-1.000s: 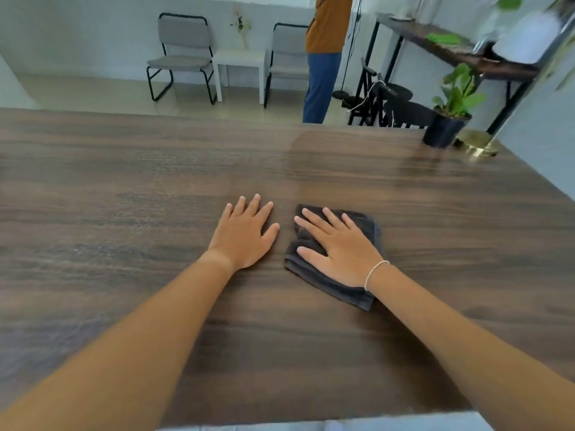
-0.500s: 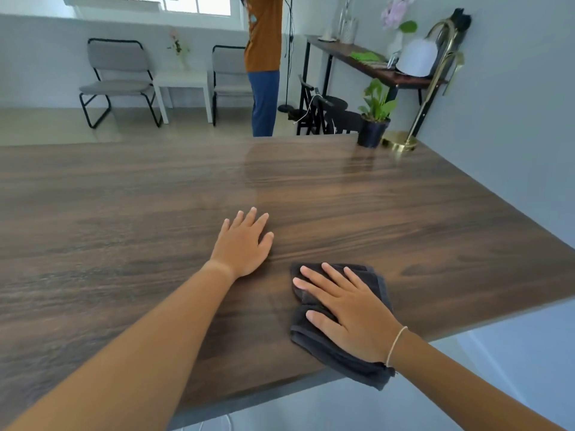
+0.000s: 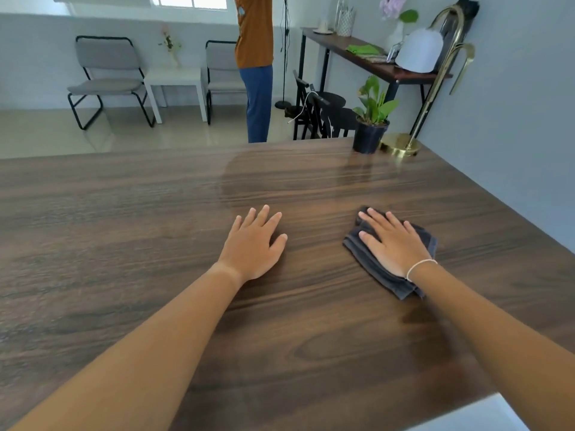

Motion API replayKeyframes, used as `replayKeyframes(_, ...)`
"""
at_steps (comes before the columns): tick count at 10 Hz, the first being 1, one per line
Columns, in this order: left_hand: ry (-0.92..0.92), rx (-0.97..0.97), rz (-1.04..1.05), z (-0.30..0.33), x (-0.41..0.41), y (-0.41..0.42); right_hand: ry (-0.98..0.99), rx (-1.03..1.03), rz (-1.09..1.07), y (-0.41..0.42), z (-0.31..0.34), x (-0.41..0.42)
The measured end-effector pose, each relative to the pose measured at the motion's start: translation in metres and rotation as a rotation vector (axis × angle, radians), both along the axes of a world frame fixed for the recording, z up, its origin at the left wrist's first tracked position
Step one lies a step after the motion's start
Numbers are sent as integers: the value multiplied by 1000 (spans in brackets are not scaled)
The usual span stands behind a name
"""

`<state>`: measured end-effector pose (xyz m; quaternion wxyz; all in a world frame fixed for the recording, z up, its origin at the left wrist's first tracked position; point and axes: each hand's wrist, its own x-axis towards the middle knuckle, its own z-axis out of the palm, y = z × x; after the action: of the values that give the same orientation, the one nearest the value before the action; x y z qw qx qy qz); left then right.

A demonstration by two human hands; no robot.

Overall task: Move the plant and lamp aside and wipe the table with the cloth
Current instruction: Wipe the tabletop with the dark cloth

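Fingers of right hand extended and slightly fanned, palm flat on top of cloth, pressing it to table; nothing gripped. Thin pale bracelet at that wrist. Cloth dark grey, folded into a thick pad, lying right of centre on the wood, one corner pointing toward near edge.

Left hand flat on bare table, fingers spread wide, thumb angled out to the right; holding nothing. Well apart from cloth, a clear strip of wood between the two hands. Both forearms reaching in from bottom of frame.

Plant at far right corner of table: green leaves in small black pot, upright. Lamp just beside it to the right, round brass base on tabletop near wall, slim brass stem rising to a curved top. Whether pot and base touch: cannot tell.

Tabletop dark wood grain, glossy, faint reflections near far edge.

Beyond table: standing person in orange top and blue trousers, two grey chairs flanking a small white side table, dark console shelf along right wall carrying small items.
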<state>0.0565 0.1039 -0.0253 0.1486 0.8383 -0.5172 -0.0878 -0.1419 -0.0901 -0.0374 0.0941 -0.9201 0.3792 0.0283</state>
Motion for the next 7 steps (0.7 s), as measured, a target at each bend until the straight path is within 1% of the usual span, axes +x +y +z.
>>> replayKeyframes(2, -16, -4, 11, 2, -9, -68, -5, -46, -91, -112, -5, -7)
replayKeyframes(3, -25, 40, 37, 3, -18, -99, 4, -52, -105, -165, -6, -12)
replayKeyframes(4, -30, 55, 80, 2, -28, -122, 5, -54, -100, -198, -5, -11)
replayKeyframes(5, -27, 64, 110, -1, -42, -135, 5, -56, -75, -213, -4, -8)
replayKeyframes(7, -32, 88, 153, -12, -68, -134, 0, -32, -14, -199, -4, -15)
